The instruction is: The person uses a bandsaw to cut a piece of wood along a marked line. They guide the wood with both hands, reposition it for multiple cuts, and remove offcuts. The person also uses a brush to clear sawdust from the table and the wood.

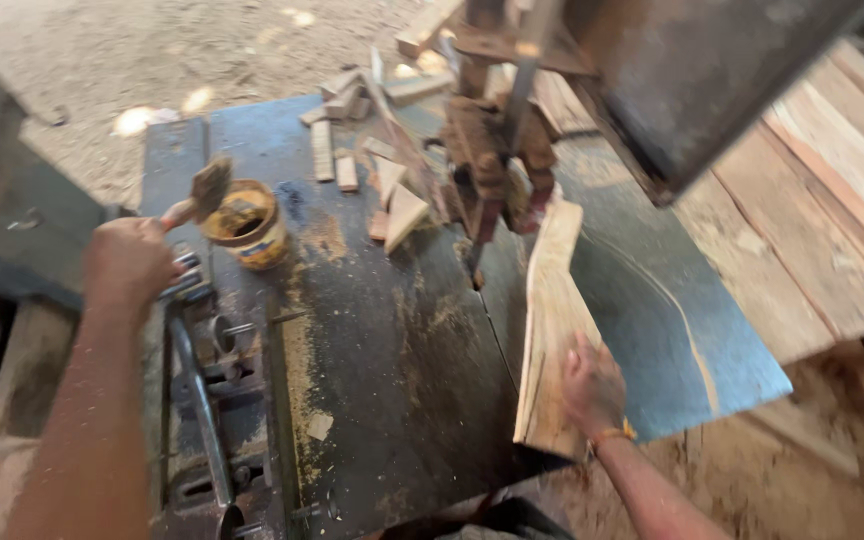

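I saw a pale, rough-edged wooden plank (549, 330) lying flat on the dark saw table, a worn brush (207, 190) poised above a small yellow tin (247, 225)
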{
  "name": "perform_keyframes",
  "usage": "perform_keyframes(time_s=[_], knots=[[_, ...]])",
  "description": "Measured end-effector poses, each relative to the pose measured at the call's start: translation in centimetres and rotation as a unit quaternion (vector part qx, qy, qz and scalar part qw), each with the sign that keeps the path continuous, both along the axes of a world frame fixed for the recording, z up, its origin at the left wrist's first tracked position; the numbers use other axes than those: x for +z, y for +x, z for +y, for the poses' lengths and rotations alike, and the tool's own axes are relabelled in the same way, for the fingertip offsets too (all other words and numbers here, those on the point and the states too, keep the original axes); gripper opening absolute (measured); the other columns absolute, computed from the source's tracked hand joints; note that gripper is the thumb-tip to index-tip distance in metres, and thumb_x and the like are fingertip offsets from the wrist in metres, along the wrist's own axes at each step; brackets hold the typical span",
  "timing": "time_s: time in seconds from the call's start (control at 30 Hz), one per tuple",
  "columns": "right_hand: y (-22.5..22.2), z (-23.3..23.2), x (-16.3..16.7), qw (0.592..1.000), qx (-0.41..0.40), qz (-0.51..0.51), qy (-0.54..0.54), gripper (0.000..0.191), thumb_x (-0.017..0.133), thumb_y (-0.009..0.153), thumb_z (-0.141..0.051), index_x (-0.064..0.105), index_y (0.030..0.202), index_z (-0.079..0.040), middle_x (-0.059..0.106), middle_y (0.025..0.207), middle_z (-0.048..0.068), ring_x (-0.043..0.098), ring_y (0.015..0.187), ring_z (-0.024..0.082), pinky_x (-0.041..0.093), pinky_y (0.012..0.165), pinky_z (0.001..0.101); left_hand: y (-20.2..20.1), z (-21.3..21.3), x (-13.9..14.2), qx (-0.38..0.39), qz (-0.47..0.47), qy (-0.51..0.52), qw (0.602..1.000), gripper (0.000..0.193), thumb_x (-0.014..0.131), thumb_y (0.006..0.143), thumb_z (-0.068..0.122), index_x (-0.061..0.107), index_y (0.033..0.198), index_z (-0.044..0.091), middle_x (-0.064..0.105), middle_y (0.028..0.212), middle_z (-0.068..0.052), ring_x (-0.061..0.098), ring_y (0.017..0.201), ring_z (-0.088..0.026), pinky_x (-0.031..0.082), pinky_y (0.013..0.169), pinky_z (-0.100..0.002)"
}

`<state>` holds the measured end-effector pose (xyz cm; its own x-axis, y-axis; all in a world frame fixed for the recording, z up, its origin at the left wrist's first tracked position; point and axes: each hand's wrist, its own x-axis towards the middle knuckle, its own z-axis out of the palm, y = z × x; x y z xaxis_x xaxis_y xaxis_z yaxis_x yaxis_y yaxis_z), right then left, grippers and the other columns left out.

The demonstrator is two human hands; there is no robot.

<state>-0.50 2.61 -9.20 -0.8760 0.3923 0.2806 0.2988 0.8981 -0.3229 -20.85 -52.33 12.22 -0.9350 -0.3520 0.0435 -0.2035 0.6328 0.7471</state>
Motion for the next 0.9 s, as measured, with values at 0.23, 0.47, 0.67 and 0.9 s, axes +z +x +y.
perform_keyframes(time_s=[0.23,0.47,0.67,0.9], knots=[[0.4,-5.3,3.3,0.982,-0.153,-0.115,-0.01,0.057,0.058,0.092,-0.048,0.054,0.141,-0.02,0.044,0.149,0.027,0.056,0.123,0.041,0.036,0.099,0.0639,-4.5,0.5,-0.6,-0.144,-0.019,-0.407,0.902,0.029,0.055,0.108,0.028,0.078,0.122,0.018,0.077,0.107,-0.021,0.073,0.101,-0.042,0.057,0.085,-0.054],[2.8,-5.5,2.4,0.986,-0.165,-0.035,-0.013,0.06,0.057,0.095,-0.047,0.052,0.147,-0.016,0.044,0.152,0.029,0.056,0.126,0.039,0.041,0.106,0.052,-9.2,2.3,-3.5,-0.206,-0.097,-0.487,0.843,0.028,0.07,0.095,0.027,0.081,0.12,0.022,0.078,0.114,-0.017,0.074,0.104,-0.036,0.059,0.084,-0.048],[3.1,-5.9,3.0,0.98,-0.195,-0.048,-0.003,0.061,0.057,0.095,-0.05,0.051,0.147,-0.019,0.045,0.153,0.024,0.055,0.128,0.039,0.042,0.106,0.0498,-11.2,1.7,-3.0,-0.189,-0.127,-0.44,0.868,0.034,0.066,0.099,0.027,0.078,0.13,0.024,0.082,0.111,-0.014,0.077,0.098,-0.033,0.062,0.083,-0.047],[2.8,-5.7,2.9,0.977,-0.201,-0.067,-0.006,0.059,0.053,0.097,-0.051,0.051,0.148,-0.021,0.045,0.155,0.023,0.056,0.127,0.041,0.044,0.105,0.049,-8.5,-0.4,-3.4,-0.199,-0.127,-0.468,0.852,0.032,0.057,0.104,0.034,0.077,0.129,0.033,0.08,0.114,-0.009,0.079,0.099,-0.031,0.062,0.082,-0.046]])
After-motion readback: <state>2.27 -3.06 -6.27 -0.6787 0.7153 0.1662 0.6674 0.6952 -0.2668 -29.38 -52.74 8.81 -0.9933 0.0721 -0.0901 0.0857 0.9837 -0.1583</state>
